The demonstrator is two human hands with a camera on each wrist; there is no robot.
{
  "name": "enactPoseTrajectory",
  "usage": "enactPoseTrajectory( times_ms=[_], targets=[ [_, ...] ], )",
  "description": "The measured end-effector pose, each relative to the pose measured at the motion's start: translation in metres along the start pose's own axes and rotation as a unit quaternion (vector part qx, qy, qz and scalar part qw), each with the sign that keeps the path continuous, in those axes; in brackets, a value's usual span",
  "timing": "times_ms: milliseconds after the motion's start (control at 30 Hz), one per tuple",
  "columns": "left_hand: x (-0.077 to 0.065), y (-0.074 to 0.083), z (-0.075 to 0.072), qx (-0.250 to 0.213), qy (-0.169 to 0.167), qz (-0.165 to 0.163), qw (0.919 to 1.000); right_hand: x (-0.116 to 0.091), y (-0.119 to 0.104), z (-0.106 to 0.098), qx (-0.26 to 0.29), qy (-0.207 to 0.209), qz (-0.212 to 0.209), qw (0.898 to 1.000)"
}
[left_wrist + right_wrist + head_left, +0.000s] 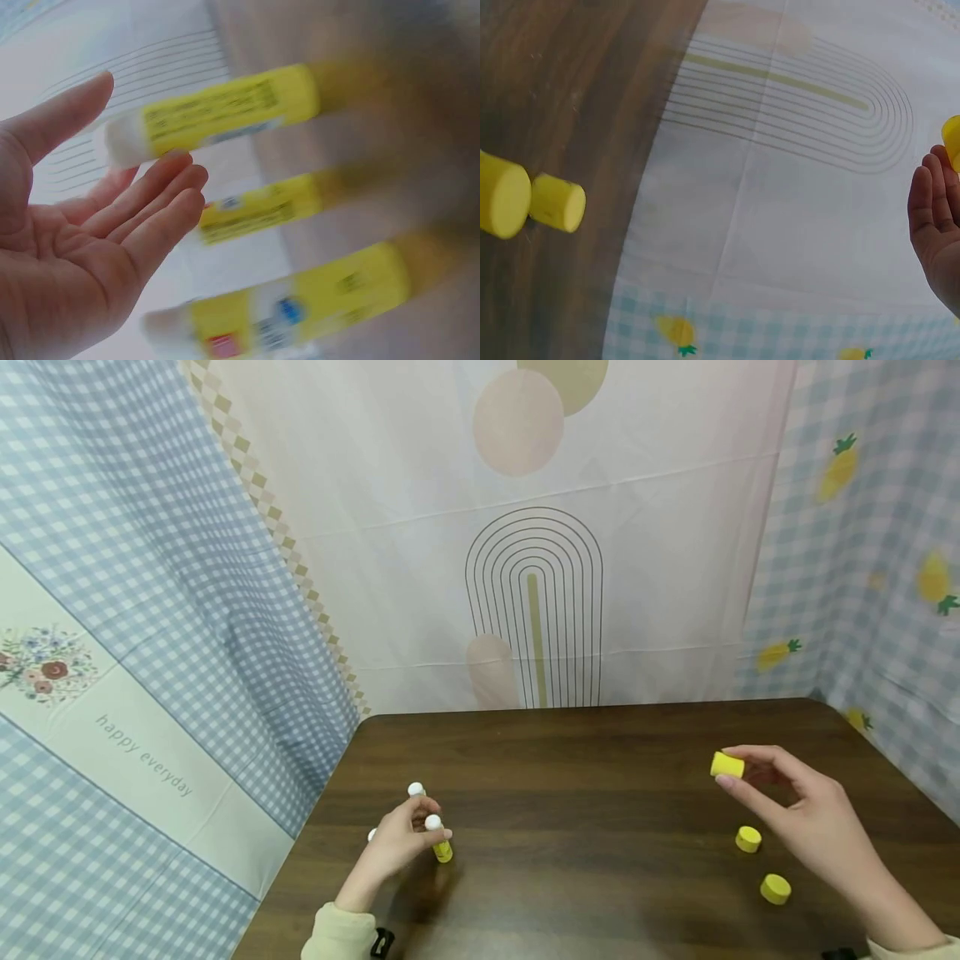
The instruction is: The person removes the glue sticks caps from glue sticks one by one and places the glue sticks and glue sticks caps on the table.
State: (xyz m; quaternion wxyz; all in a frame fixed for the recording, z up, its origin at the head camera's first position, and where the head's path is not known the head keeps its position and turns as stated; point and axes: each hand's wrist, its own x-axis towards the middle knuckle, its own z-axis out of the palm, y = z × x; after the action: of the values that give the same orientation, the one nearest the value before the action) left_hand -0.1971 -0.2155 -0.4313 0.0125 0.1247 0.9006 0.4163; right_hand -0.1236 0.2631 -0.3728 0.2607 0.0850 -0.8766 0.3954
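My left hand [397,839] is around the upper part of a yellow glue stick [443,851], which stands on the table with its white end up. In the left wrist view the thumb and fingers look fairly straight on either side of this glue stick [232,105], the thumb seemingly apart from it. Two more glue sticks stand close by, one mid-view [262,215] and one lower [337,307]. Toward the right, my right hand [806,814] pinches a short yellow cap [727,765] between thumb and fingers, above the table. The right wrist view catches this cap at its edge.
Two yellow caps lie on the dark wooden table [570,827] near my right hand, one farther [747,839] and one nearer [776,889]. A pale printed cloth [660,568] hangs behind the table. Blue checked cloth [225,568] hangs at the left.
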Motion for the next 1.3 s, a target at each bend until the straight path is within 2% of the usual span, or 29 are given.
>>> enactPoseTrajectory(
  times_ms=[267, 433, 567, 633, 733, 933, 1033, 1167, 1300],
  targets=[
    [-0.006, 0.025, -0.029, 0.012, 0.027, 0.007, 0.9996, 0.006, 0.002, -0.01, -0.02, -0.002, 0.014, 1.0],
    [-0.011, 0.039, -0.032, 0.038, 0.048, 0.017, 0.998, 0.01, 0.005, -0.009, -0.032, 0.003, -0.017, 0.999],
    [-0.016, 0.052, -0.029, 0.061, 0.071, 0.044, 0.9946, 0.014, 0.013, -0.004, -0.085, -0.012, -0.059, 0.995],
    [-0.018, 0.058, -0.026, 0.07, 0.076, 0.065, 0.9925, 0.015, 0.021, 0.001, -0.121, -0.038, -0.075, 0.989],
    [-0.02, 0.066, -0.02, 0.083, 0.071, 0.098, 0.9892, 0.015, 0.033, 0.009, -0.156, -0.1, -0.069, 0.98],
    [-0.023, 0.069, -0.004, 0.102, 0.043, 0.143, 0.9835, 0.009, 0.054, 0.023, -0.17, -0.236, 0.02, 0.956],
    [-0.024, 0.067, 0.003, 0.105, 0.023, 0.15, 0.9829, 0.005, 0.061, 0.029, -0.169, -0.275, 0.052, 0.945],
    [-0.025, 0.065, 0.009, 0.105, 0.003, 0.147, 0.9835, 0.003, 0.068, 0.036, -0.159, -0.305, 0.087, 0.935],
    [-0.025, 0.066, 0.013, 0.096, -0.002, 0.152, 0.9837, 0.001, 0.073, 0.04, -0.167, -0.325, 0.098, 0.926]
  ],
)
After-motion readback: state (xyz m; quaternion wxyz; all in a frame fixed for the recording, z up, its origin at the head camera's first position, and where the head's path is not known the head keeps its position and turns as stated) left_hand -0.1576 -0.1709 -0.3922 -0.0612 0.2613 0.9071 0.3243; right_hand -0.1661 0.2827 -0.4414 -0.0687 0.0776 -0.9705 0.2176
